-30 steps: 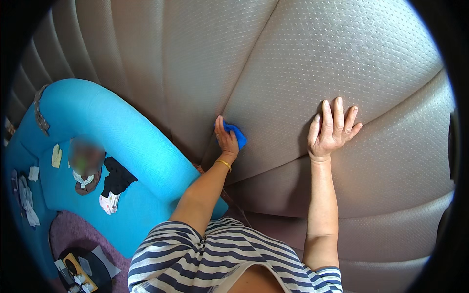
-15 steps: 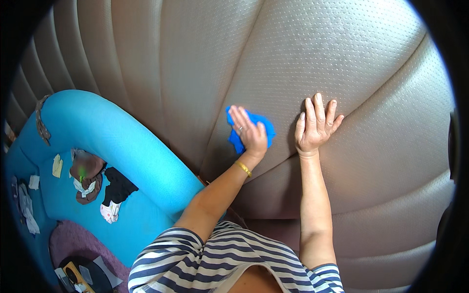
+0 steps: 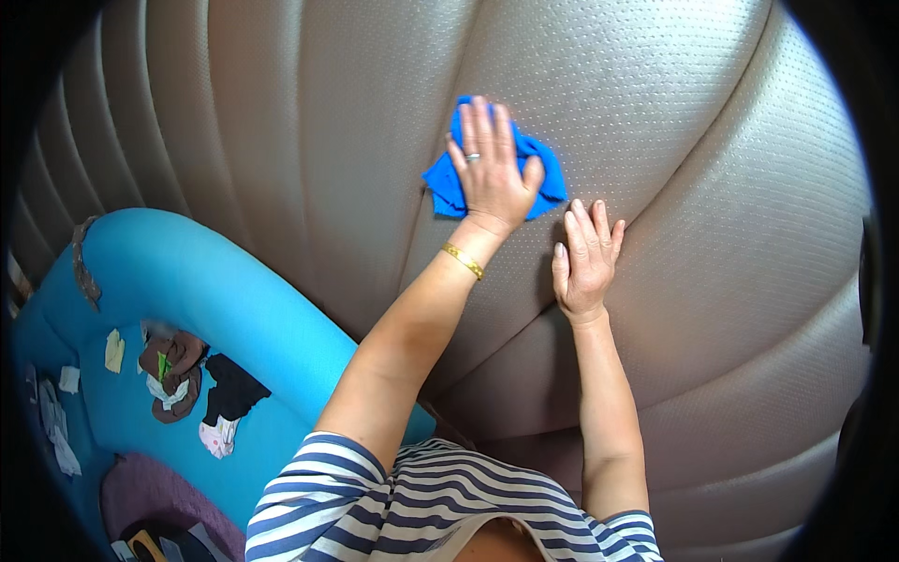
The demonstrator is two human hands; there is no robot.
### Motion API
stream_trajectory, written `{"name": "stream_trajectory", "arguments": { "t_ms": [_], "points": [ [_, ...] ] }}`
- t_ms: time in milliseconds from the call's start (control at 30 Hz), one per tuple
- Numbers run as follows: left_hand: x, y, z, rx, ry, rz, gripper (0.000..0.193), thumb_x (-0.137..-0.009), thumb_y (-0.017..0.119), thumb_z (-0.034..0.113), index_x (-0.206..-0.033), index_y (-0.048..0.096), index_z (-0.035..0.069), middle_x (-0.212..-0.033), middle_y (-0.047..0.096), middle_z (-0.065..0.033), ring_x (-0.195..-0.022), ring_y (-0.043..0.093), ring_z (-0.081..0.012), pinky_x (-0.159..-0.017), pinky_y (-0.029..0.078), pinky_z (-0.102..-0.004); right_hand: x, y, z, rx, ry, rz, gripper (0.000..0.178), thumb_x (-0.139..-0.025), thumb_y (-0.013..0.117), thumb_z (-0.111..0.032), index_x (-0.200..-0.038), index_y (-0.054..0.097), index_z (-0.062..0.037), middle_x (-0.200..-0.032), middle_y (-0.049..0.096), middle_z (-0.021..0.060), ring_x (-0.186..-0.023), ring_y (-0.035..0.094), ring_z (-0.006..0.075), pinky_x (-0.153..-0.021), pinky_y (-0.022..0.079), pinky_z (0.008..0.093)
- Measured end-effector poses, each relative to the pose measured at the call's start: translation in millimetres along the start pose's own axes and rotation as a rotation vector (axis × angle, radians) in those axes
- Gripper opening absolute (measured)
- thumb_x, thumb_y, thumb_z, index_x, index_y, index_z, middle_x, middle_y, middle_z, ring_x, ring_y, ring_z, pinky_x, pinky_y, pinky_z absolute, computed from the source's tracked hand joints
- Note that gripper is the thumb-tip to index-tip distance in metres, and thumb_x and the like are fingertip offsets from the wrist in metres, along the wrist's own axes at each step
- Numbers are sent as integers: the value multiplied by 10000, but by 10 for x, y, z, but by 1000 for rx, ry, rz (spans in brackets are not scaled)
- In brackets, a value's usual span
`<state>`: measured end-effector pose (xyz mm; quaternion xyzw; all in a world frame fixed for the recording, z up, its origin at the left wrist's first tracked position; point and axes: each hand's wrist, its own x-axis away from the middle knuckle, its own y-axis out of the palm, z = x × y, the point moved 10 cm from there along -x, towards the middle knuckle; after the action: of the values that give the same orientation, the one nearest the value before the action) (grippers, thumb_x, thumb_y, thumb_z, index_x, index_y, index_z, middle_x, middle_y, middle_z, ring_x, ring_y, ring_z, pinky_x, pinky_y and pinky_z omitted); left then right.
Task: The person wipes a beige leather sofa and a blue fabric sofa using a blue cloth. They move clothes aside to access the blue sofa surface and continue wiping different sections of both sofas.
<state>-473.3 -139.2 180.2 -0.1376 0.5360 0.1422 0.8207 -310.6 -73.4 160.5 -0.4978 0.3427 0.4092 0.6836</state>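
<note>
A bright blue cloth (image 3: 543,173) lies spread against a padded grey-brown upholstered panel (image 3: 375,103) with a dotted texture and long seams. My left hand (image 3: 494,173), with a ring and a gold-coloured bracelet (image 3: 463,260), holds the cloth to the panel under its flat palm and stretched fingers. Parts of the cloth stick out on both sides of that hand. To its right and a little lower, my right hand (image 3: 587,267) rests bare on the panel near a seam. Its fingers are stretched out and nothing is in them.
At the left stands a blue sofa (image 3: 215,267) with a rounded back. On its seat lie a black garment (image 3: 232,386), a brown hat-like item (image 3: 176,398) and a yellow cloth (image 3: 114,350). A purple cushioned piece (image 3: 154,492) is at the lower left.
My left hand has slid upward across the panel with the blue cloth, which now shows more spread out. My right hand sits slightly lower and further left in view. The view has shifted somewhat.
</note>
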Motion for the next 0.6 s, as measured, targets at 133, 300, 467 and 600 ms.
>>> {"name": "stream_trajectory", "arguments": {
  "t_ms": [133, 300, 467, 600],
  "points": [
    [24, -25, -157, 16, -190, 58, 725, -949, 486, 332, -1524, 242, -35, -1596, 193, -270, -1483, 183, -437, -1141, 199, -613, -26, 16, -11, 6, -10, 28, 457, -865, 640, -189, -1306, 614, -72, -1385, 586, 95, -1396, 430, 312, -1210, 153, 532],
    [143, 12, 89, 29, -199, 12, 728, -962, 462, 339, -1520, 220, -62, -1600, 142, -288, -1486, 125, -466, -1134, 173, -645, -68, -165, 61, -208, 71, 71, 488, -842, 663, -176, -1304, 596, -33, -1364, 591, 143, -1356, 468, 347, -1186, 224, 529],
    [279, 85, 796, 20, 98, -25, 696, -973, 467, 323, -1523, 237, -35, -1602, 168, -283, -1487, 154, -469, -1128, 186, -659, -165, -547, -96, -202, 83, 270, 365, -820, 636, -35, -1183, 627, 5, -1249, 624, 181, -1198, 561, 398, -1043, 424, 483],
    [300, 193, 962, -262, 414, 115, 624, -973, 487, 326, -1499, 331, 29, -1614, 166, -251, -1487, 186, -441, -1137, 165, -676, -222, -488, -213, -42, -54, 182, 323, -818, 653, -65, -1139, 665, -30, -1250, 633, 140, -1212, 568, 334, -1050, 412, 492]
  ]
}}
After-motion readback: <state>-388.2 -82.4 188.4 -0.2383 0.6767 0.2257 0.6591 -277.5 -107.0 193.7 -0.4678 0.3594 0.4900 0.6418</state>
